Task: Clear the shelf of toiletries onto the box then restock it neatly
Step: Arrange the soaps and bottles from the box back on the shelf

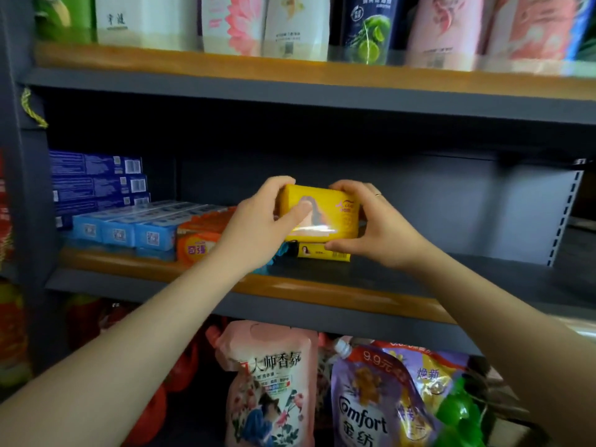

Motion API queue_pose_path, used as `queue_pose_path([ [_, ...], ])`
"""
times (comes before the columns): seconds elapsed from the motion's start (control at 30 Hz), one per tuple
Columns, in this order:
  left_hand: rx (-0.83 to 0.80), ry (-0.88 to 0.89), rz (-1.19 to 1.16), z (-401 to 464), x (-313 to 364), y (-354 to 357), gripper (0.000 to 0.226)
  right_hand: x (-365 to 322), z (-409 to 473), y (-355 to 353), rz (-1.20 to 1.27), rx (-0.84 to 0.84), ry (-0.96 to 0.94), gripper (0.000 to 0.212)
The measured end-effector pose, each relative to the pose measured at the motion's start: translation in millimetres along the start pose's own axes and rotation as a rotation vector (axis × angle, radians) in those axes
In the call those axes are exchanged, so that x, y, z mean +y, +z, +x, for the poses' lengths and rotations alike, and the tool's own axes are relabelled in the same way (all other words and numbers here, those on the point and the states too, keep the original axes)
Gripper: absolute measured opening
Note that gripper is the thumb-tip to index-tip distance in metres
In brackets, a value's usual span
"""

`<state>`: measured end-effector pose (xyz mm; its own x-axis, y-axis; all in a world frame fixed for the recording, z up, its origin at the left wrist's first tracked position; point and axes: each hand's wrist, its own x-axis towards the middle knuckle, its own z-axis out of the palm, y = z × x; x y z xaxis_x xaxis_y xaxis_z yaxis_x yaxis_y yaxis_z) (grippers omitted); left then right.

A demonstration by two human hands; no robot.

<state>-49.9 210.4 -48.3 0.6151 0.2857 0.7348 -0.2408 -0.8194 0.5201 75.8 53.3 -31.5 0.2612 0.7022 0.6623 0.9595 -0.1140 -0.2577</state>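
Observation:
A yellow soap pack (325, 214) is held between both hands just above the middle shelf (322, 293). My left hand (258, 227) grips its left end with the thumb across the front. My right hand (374, 224) grips its right end, thumb under the lower corner. A second yellow soap pack (322, 252) lies flat on the shelf directly beneath. To the left stand orange soap bars (196, 245), light blue boxes (129, 229) and a stack of dark blue toothpaste boxes (96, 179). A teal item (282, 250) peeks out behind my left wrist.
The right half of the middle shelf is bare up to the perforated side panel (564, 214). Refill pouches (290, 24) line the upper shelf. Below hang a pink pouch (274, 382), a purple Comfort pouch (380, 401) and red bottles (154, 398).

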Motion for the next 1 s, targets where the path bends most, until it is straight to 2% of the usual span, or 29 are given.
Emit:
queue_pose_path([
  [0.07, -0.102, 0.160, 0.464, -8.3, -7.5, -13.3, 0.066, 9.6, 5.7, 1.0, -0.118, 0.007, 0.066, 0.081],
  [0.1, -0.116, 0.243, 0.623, -11.4, -12.4, -20.9, 0.069, 16.1, 10.5, 1.6, -0.179, 0.024, 0.113, 0.082],
  [0.17, -0.169, 0.289, 0.804, -14.6, -22.3, -32.8, 0.065, 27.6, 21.2, 2.5, -0.262, 0.054, 0.231, 0.082],
  [0.27, -0.272, 0.220, 0.955, -13.7, -35.4, -38.9, 0.060, 46.4, 37.7, 8.2, -0.321, -0.010, 0.374, 0.083],
  [0.37, -0.327, 0.193, 0.933, -8.2, -39.2, -41.0, 0.062, 64.4, 51.9, 17.8, -0.250, -0.132, 0.475, 0.082],
  [0.5, -0.358, 0.219, 0.915, -2.7, -42.3, -36.9, 0.060, 77.3, 59.5, 31.3, 0.030, -0.270, 0.607, 0.071],
  [0.53, -0.341, 0.238, 0.900, -2.5, -42.9, -35.4, 0.059, 80.3, 59.5, 33.7, 0.004, -0.321, 0.607, 0.070],
  [0.63, -0.286, 0.280, 0.856, 0.0, -46.2, -32.7, 0.055, 81.8, 60.5, 35.6, -0.401, -0.427, 0.437, 0.069],
  [0.77, -0.242, 0.331, 0.857, 4.0, -52.5, -29.2, 0.055, 66.7, 60.6, 42.4, -0.612, -0.504, 0.229, 0.083],
  [0.9, -0.188, 0.353, 0.831, 5.1, -58.3, -29.4, 0.055, 67.7, 71.6, 56.7, -0.741, -0.405, 0.226, 0.074],
  [1.0, -0.162, 0.350, 0.820, 5.6, -61.8, -29.0, 0.057, 75.3, 85.0, 66.8, -0.768, -0.400, 0.287, 0.073],
])
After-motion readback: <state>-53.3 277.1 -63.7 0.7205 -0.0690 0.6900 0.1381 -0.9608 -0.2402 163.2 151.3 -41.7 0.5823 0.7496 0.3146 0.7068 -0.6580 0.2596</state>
